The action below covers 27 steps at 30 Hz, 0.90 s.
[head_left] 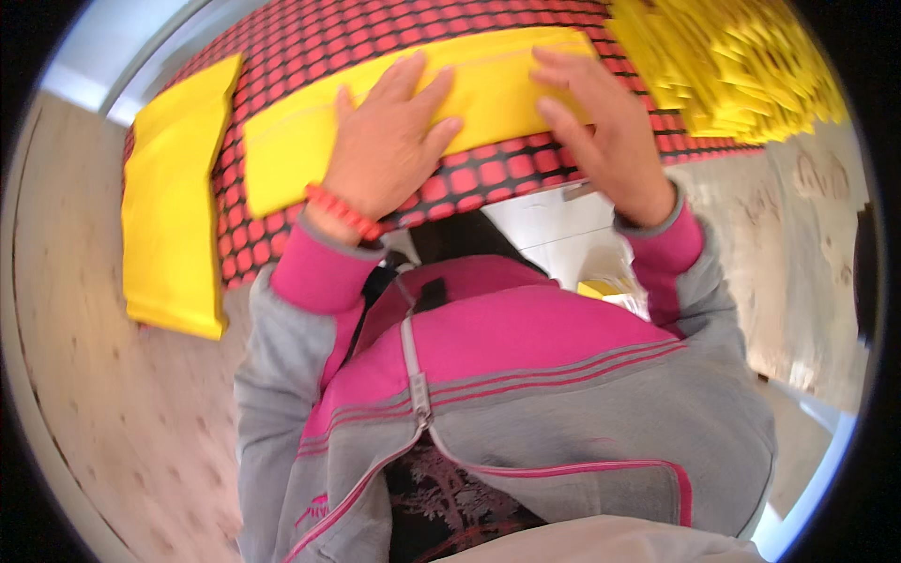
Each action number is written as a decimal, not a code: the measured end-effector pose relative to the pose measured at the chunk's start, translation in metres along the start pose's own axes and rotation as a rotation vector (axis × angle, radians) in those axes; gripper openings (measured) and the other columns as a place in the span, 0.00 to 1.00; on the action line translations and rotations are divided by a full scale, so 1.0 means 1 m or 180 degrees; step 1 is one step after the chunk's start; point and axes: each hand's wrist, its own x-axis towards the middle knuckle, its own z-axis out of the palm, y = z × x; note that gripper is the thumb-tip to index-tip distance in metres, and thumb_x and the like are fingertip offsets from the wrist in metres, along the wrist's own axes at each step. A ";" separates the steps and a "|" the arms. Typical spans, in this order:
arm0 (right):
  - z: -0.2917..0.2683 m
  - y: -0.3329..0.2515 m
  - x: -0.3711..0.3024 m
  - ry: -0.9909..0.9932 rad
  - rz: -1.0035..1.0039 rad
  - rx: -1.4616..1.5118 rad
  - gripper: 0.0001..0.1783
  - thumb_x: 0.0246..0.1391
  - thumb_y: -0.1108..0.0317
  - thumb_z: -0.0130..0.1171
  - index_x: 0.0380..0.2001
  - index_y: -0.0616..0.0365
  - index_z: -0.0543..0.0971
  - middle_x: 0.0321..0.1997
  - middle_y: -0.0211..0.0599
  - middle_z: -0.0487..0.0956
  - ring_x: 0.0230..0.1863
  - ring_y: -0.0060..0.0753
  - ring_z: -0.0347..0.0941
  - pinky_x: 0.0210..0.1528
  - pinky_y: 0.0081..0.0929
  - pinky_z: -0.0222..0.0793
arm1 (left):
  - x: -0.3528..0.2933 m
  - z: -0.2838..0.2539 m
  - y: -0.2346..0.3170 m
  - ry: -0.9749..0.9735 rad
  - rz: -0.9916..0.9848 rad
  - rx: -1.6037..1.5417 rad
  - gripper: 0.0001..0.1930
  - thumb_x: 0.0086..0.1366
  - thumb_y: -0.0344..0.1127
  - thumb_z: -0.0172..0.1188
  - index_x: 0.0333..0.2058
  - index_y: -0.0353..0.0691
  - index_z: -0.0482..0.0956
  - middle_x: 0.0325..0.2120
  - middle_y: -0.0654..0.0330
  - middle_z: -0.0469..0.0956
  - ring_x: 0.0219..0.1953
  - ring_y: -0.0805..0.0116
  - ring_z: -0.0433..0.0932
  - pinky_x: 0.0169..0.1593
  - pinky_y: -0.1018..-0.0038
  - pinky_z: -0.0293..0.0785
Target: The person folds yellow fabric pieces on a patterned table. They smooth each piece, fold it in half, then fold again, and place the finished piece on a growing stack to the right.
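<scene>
A long folded yellow cloth piece (493, 98) lies flat across the red-and-black patterned cover (483, 175), a faint seam-like line running near its far edge. My left hand (387, 141) rests on its left half, palm down with fingers spread, a red band around the wrist. Over its right end is my right hand (608, 131), fingers apart and slightly bent; whether the fingertips press on the cloth is hard to tell. Neither hand grips anything. To the left, a flat yellow folded cloth stack (175, 211) lies lengthwise, partly over the cover's edge.
A thick pile of folded yellow pieces (737, 70) sits at the far right. Bare wooden surface (70, 310) shows at left, and more wooden board (784, 225) at right. Below the table edge, a yellow item (603, 287) is partly hidden by my jacket.
</scene>
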 end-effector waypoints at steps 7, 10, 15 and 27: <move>0.065 0.031 0.041 -0.0360 -0.0526 -0.0135 0.24 0.68 0.60 0.57 0.61 0.62 0.75 0.67 0.54 0.73 0.70 0.55 0.67 0.71 0.42 0.60 | -0.007 0.003 -0.002 0.0322 0.0011 0.0000 0.23 0.73 0.45 0.55 0.63 0.45 0.73 0.64 0.49 0.71 0.67 0.49 0.68 0.64 0.38 0.61; 0.068 0.033 0.038 -0.0403 -0.0492 -0.0237 0.27 0.66 0.55 0.59 0.61 0.62 0.75 0.68 0.55 0.72 0.71 0.56 0.65 0.73 0.45 0.58 | -0.022 -0.007 -0.004 0.0464 -0.0018 -0.0271 0.18 0.69 0.39 0.60 0.55 0.40 0.77 0.58 0.49 0.75 0.61 0.47 0.74 0.62 0.48 0.70; 0.061 0.030 0.038 -0.0647 -0.0393 -0.0297 0.32 0.64 0.56 0.61 0.67 0.60 0.71 0.74 0.50 0.67 0.75 0.51 0.60 0.75 0.42 0.54 | -0.070 -0.032 -0.003 0.0643 -0.0326 -0.0173 0.15 0.63 0.35 0.67 0.46 0.37 0.79 0.54 0.51 0.78 0.52 0.48 0.80 0.52 0.62 0.79; 0.062 0.026 0.040 -0.0550 -0.0353 -0.0199 0.40 0.54 0.54 0.71 0.66 0.59 0.71 0.74 0.48 0.67 0.75 0.51 0.60 0.75 0.43 0.56 | -0.131 -0.068 -0.028 0.0584 -0.0962 0.0721 0.17 0.60 0.40 0.71 0.44 0.39 0.80 0.50 0.54 0.79 0.50 0.52 0.79 0.62 0.50 0.70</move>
